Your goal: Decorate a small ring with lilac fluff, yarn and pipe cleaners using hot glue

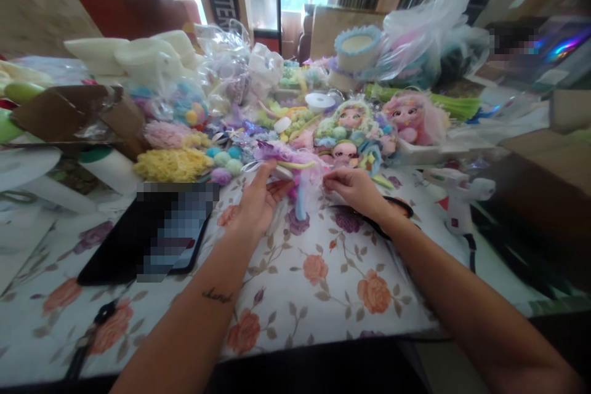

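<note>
- Landmark: the black tablet on the desk. The ribbon bundle is to its right and farther from the person, between the two hands.
- Left hand: between tablet and bundle, so the nearer of the two to the tablet. Its grip is partly closed, thumb above and fingers below, and seems to have hold of the bundle's tablet-side edge.
- Right hand: across the bundle from the tablet. Its fingertips look drawn together by the sheer edge; I cannot tell whether that grip has hold of anything.
- Long axis: the bundle spreads crosswise, away from the tablet, while its pale blue strip points toward the person.
- Black scissors lie beside the right wrist, farther from the tablet than the bundle.
</note>
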Tool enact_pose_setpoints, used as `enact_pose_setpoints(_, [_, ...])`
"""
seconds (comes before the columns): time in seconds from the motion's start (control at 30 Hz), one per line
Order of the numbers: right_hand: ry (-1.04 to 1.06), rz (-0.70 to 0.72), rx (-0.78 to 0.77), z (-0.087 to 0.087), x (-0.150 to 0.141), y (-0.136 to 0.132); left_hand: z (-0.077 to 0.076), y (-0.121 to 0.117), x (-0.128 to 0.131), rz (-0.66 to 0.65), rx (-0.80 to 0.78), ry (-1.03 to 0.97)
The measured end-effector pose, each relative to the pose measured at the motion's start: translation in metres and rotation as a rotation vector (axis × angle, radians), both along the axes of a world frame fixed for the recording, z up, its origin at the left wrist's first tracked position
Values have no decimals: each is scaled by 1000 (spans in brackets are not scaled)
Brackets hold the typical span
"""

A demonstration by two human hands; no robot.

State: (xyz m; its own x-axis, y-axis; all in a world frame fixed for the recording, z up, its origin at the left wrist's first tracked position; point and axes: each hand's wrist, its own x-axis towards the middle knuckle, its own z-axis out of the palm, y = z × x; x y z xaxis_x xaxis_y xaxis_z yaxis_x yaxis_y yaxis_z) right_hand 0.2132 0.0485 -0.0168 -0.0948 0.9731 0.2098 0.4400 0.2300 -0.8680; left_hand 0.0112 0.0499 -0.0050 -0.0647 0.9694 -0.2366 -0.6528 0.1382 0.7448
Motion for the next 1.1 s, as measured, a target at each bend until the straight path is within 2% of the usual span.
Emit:
enact_pose_setpoints(0.1, [220, -49, 37, 11, -7, -15, -2, -2, 1, -29, 25, 52])
enact_pose_setpoints(0.2, [265, -125, 165, 19, -14, -36, -4, -5, 4, -42, 56, 132])
enact_pose_setpoints(0.33, [103, -110, 442, 25, -23, -58, -5, -8, 7, -27, 88, 213])
enact_pose_setpoints(0.47, [-243, -121, 673, 25, -31, -61, -5, -11, 11, -55, 121, 254])
enact_pose_setpoints(0.57, [-438, -132, 636, 19, -36, -58, -5, -14, 14, -78, 145, 262])
enact_pose_setpoints(0.67, [-541, -139, 572, 12, -40, -56, -6, -16, 17, -115, 183, 251])
enact_pose_setpoints(0.93, [-610, -165, 657, 8, -40, -55, -10, -15, 16, -190, 123, 158])
enact_pose_setpoints(1.1, [-628, -182, 653, 8, -38, -55, -7, -17, 17, -206, 92, 77])
